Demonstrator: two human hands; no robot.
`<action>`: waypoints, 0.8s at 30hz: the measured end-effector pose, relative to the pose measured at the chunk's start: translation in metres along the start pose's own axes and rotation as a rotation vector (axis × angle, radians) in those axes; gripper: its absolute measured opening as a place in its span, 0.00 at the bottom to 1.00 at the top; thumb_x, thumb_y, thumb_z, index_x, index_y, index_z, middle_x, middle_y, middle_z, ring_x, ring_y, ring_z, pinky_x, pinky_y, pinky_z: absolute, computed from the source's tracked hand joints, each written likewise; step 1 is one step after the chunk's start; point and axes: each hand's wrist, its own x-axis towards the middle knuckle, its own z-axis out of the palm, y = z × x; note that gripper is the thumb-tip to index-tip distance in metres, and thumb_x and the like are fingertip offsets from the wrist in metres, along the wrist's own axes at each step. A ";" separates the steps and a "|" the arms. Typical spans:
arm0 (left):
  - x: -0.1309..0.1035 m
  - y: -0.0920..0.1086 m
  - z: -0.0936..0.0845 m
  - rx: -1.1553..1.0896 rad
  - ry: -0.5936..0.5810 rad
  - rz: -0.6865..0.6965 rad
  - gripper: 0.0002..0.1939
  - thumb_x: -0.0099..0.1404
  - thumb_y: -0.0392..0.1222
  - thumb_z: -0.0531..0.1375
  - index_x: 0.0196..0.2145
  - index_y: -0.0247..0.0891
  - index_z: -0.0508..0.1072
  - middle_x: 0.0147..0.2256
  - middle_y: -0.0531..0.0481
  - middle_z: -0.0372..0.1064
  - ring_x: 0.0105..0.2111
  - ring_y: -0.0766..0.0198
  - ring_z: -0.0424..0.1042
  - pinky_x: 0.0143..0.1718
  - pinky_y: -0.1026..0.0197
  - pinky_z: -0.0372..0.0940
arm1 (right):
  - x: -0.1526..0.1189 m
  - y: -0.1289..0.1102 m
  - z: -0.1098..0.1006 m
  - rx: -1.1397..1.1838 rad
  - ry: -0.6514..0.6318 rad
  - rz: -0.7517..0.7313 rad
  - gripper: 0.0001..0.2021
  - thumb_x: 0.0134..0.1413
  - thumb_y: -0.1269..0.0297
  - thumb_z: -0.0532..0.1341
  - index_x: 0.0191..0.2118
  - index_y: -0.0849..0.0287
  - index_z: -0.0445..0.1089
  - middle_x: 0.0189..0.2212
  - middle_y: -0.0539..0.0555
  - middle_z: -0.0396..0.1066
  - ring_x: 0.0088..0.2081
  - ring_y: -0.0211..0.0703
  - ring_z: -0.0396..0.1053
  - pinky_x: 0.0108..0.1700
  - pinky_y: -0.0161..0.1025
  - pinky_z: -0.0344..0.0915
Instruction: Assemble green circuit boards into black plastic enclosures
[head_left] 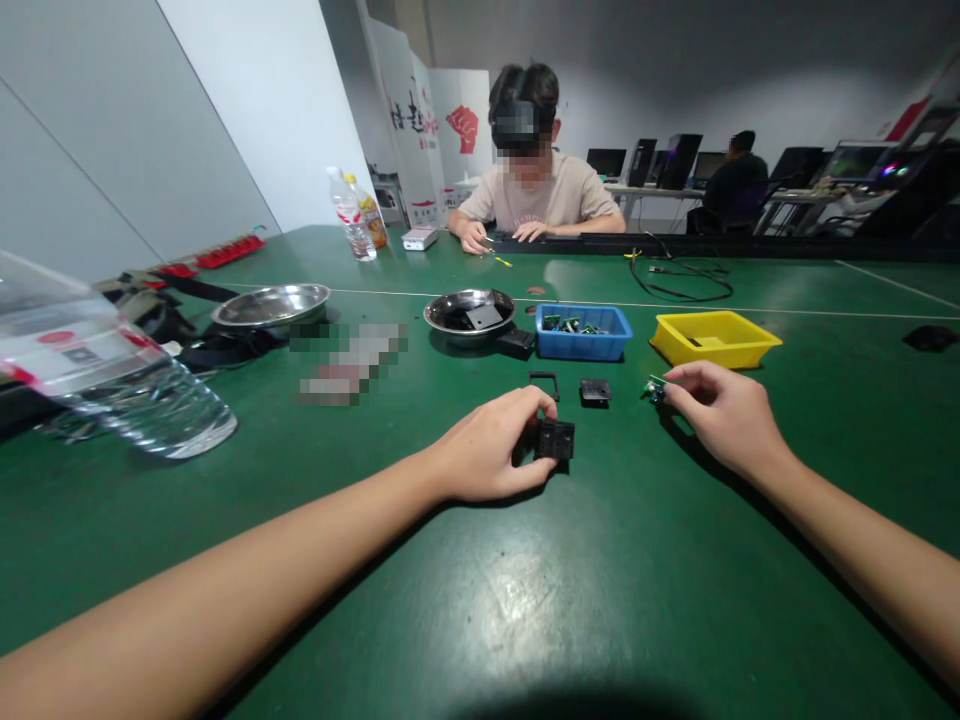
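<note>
My left hand (499,445) grips a small black plastic housing (556,440) between thumb and fingers, at the middle of the green table (480,590). To the right, my right hand (720,410) pinches a small green circuit board (654,389) in front of the yellow bin (716,340). Between the hands and a little farther back lies another black plastic part (595,392). A thin black frame (545,384) rests just beyond my left fingers. Similar green boards fill part of the blue bin (583,345).
A steel bowl (469,318) holds dark and grey parts, with a black block (515,342) beside it. Another steel dish (271,306) and a large water bottle (112,365) stand left. Across the table sits a person (544,195); a black cable (679,285) lies at the back.
</note>
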 end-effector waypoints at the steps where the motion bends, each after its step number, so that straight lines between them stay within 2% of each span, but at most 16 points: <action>1: 0.000 0.000 0.000 -0.016 0.011 0.010 0.17 0.57 0.40 0.62 0.44 0.38 0.64 0.42 0.44 0.71 0.42 0.56 0.73 0.44 0.54 0.69 | -0.002 -0.003 0.000 0.014 -0.012 -0.030 0.10 0.53 0.59 0.62 0.36 0.59 0.75 0.27 0.54 0.77 0.27 0.44 0.72 0.32 0.40 0.66; 3: 0.001 -0.001 -0.001 -0.077 0.042 0.022 0.17 0.56 0.38 0.62 0.43 0.39 0.63 0.45 0.42 0.72 0.46 0.55 0.74 0.47 0.52 0.68 | -0.006 -0.010 0.001 0.032 -0.067 -0.103 0.09 0.55 0.59 0.62 0.35 0.60 0.75 0.28 0.54 0.77 0.28 0.43 0.73 0.32 0.38 0.67; 6: 0.001 -0.001 -0.001 -0.200 0.097 0.025 0.18 0.53 0.34 0.62 0.40 0.40 0.60 0.49 0.40 0.73 0.48 0.55 0.74 0.49 0.52 0.68 | -0.013 -0.022 0.003 0.025 -0.218 -0.225 0.09 0.57 0.61 0.61 0.35 0.60 0.75 0.26 0.52 0.77 0.27 0.41 0.72 0.31 0.37 0.66; 10: 0.001 -0.003 0.000 -0.215 0.134 -0.050 0.18 0.53 0.35 0.63 0.41 0.40 0.62 0.44 0.44 0.75 0.42 0.58 0.76 0.44 0.56 0.69 | -0.018 -0.031 0.006 -0.009 -0.358 -0.311 0.08 0.59 0.63 0.59 0.34 0.59 0.75 0.26 0.52 0.76 0.27 0.39 0.71 0.31 0.35 0.64; 14: 0.002 -0.003 -0.001 -0.078 0.110 -0.067 0.16 0.56 0.41 0.64 0.41 0.38 0.67 0.35 0.52 0.72 0.33 0.64 0.72 0.36 0.62 0.67 | -0.017 -0.031 0.005 -0.010 -0.374 -0.283 0.09 0.59 0.62 0.59 0.34 0.59 0.75 0.27 0.52 0.76 0.27 0.39 0.70 0.31 0.35 0.63; 19: 0.004 -0.004 -0.001 0.036 0.136 0.018 0.14 0.59 0.39 0.64 0.44 0.37 0.72 0.35 0.50 0.71 0.35 0.63 0.71 0.39 0.61 0.66 | -0.015 -0.028 0.005 -0.009 -0.396 -0.273 0.09 0.59 0.62 0.59 0.34 0.59 0.75 0.25 0.51 0.75 0.25 0.38 0.68 0.30 0.35 0.61; 24: 0.005 -0.007 0.000 0.061 0.133 0.042 0.16 0.60 0.36 0.63 0.46 0.35 0.73 0.34 0.50 0.70 0.35 0.63 0.70 0.39 0.61 0.66 | -0.015 -0.029 0.007 -0.013 -0.405 -0.281 0.09 0.59 0.63 0.59 0.34 0.59 0.75 0.25 0.50 0.75 0.26 0.38 0.67 0.30 0.35 0.61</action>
